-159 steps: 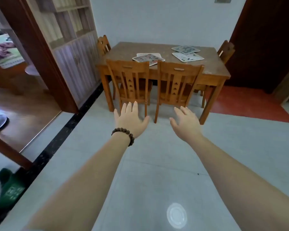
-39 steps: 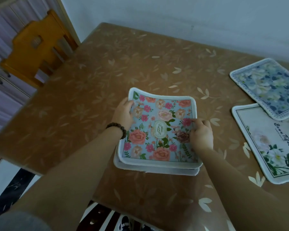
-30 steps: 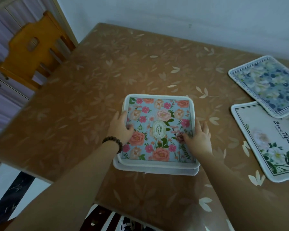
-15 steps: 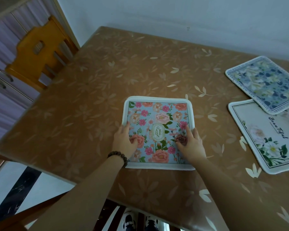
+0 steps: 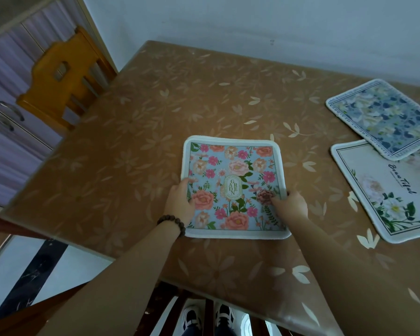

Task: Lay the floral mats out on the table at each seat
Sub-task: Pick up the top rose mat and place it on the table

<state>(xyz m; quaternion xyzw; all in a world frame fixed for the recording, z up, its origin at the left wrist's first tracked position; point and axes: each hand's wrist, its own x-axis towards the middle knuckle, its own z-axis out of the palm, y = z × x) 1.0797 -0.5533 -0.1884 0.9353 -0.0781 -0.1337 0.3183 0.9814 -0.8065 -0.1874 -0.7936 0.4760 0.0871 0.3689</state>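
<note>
A pink-flowered mat (image 5: 233,185) with a pale blue ground and white border lies flat on the bench (image 5: 136,151), close to the near edge and roughly centred in the view. A gold oval label sits at its middle.

The left hand (image 5: 180,202) rests on the mat's left border, thumb on the printed face, fingers curled at the edge; it appears to be pinching that edge, though the underside is hidden. A dark beaded bracelet (image 5: 171,223) circles the left wrist. The right hand (image 5: 290,204) sits at the mat's right border, fingers curled over the edge and fingertips on the print, grasping that side.

To the right, two further mats lie on the bench, well apart from the first. The blue-and-cream mat (image 5: 383,117) lies farther off, its near corner overlapping the white mat with script lettering (image 5: 388,187), which lies nearer.

A wooden chair (image 5: 61,76) stands at the bench's far left corner, beside a cabinet with metal handles (image 5: 7,117). Below the near edge of the bench, chair slats and two shoes (image 5: 209,316) are visible.
</note>
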